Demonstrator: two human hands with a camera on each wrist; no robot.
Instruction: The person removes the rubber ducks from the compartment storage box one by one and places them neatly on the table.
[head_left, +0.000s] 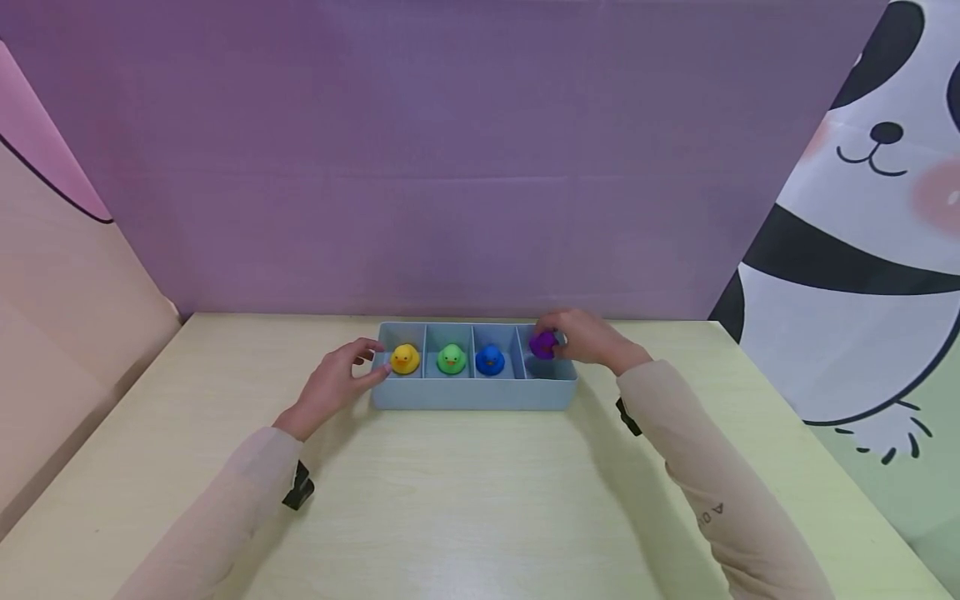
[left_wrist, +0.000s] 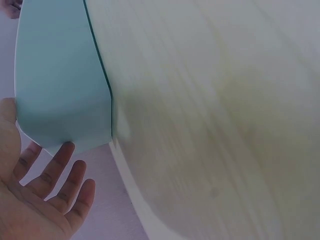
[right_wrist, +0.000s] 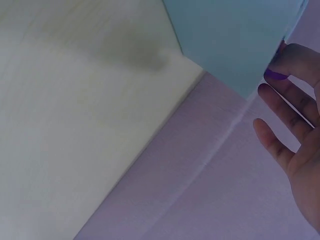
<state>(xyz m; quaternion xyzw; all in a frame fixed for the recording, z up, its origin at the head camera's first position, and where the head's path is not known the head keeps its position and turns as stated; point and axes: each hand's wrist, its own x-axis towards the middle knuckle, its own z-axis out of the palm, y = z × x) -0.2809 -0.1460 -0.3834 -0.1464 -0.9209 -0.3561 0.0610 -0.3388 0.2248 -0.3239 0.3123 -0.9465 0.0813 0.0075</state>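
The purple duck [head_left: 542, 344] is pinched in the fingertips of the right hand [head_left: 588, 337] and held just above the rightmost compartment of the blue-grey tray [head_left: 472, 393], so the open cell lies straight below the grip. Which way the duck faces cannot be told (it is mostly hidden by the fingers). The left hand [head_left: 337, 381] rests with relaxed fingers against the tray's left end, holding nothing. The tray's long axis runs left to right across the pale table [head_left: 465, 500]. In the other three cells a yellow duck [head_left: 405, 358], a green duck [head_left: 451, 358] and a blue duck [head_left: 490, 359] sit facing the near side.
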